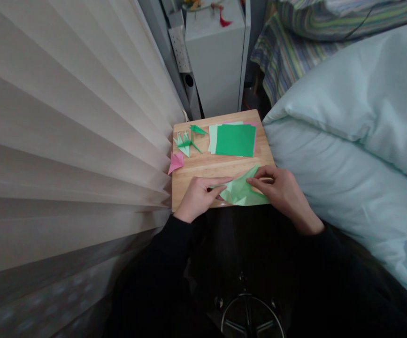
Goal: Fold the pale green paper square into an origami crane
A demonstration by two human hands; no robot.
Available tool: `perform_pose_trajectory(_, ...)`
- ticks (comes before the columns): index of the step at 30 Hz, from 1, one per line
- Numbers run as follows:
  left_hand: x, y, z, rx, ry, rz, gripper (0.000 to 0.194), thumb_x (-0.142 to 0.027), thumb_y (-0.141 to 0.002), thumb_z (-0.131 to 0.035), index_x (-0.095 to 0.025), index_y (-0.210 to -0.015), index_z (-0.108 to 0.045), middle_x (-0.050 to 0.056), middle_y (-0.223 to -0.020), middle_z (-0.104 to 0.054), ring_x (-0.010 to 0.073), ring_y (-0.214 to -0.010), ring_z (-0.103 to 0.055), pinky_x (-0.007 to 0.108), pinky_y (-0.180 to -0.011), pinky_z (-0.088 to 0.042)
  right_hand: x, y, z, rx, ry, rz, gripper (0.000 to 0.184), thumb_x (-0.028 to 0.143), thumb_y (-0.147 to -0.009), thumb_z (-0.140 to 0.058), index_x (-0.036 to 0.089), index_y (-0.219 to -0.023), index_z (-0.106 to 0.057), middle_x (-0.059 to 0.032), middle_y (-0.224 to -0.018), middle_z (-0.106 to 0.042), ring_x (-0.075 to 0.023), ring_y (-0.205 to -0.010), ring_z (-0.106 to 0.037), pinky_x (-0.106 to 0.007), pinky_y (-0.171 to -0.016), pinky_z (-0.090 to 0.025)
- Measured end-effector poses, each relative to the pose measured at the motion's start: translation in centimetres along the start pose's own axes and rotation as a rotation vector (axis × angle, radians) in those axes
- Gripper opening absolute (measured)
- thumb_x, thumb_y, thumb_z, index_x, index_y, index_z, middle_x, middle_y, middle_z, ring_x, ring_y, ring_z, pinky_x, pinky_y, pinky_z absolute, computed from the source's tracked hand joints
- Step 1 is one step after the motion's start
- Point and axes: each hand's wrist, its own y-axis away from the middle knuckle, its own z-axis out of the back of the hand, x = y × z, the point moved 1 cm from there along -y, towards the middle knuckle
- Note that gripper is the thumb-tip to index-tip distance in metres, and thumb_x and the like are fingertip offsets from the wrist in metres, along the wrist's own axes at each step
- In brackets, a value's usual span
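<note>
Tabletop (208, 168) ctr; curtain (83, 117) to L, duvet (351, 126) to R, cabinet (217, 70) behind. On tabletop: folded pcs (186, 143) far L (one at the very L edge), paper stack (236, 141) far R, approx. level w/ pcs. Nearer, before the stack: one sheet (240, 191) at near edge, btwn L hand (200, 195) & R hand (279, 188).

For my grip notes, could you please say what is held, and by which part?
Light green paper: the left hand pinches its left end, the right hand near its upper tip.
</note>
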Motion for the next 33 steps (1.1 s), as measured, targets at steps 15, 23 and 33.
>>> perform_pose_trajectory(15, -0.2, -0.5, 0.3, -0.072, -0.264, -0.072, 0.032, -0.029, -0.085, -0.076, -0.017, -0.115, -0.08, 0.009, -0.115, -0.08, 0.0256, -0.093, -0.078, 0.039, -0.086, -0.064, 0.7, 0.0, 1.0, 0.227, -0.074, -0.057, 0.032, 0.041, -0.073, -0.082, 0.018, -0.092, -0.07, 0.0001, -0.066, -0.067, -0.0169, -0.058, -0.06, -0.029, -0.055, -0.045)
perform_pose_trajectory(23, 2.0, -0.6, -1.0, 0.049, -0.187, -0.102, 0.046, -0.021, -0.079, -0.081, -0.018, -0.124, -0.074, 0.008, -0.097, -0.081, 0.0224, -0.083, -0.076, 0.034, -0.078, -0.062, 0.4, 0.3, -0.4, 0.109, 0.253, 0.113, 0.009, 0.019, -0.08, -0.075, 0.02, -0.088, -0.072, -0.0022, -0.076, -0.073, -0.0195, -0.065, -0.067, -0.031, -0.066, -0.048)
perform_pose_trajectory(33, 0.3, -0.2, -2.7, 0.053, 0.114, 0.147, 0.043, -0.025, -0.087, -0.071, -0.017, -0.128, -0.063, 0.004, -0.091, -0.07, 0.0163, -0.072, -0.074, 0.032, -0.071, -0.063, -0.6, 0.3, -1.5, 0.091, 0.42, 0.441, 0.013, 0.008, -0.088, -0.057, 0.02, -0.086, -0.064, -0.008, -0.088, -0.066, -0.0256, -0.084, -0.067, -0.034, -0.071, -0.048)
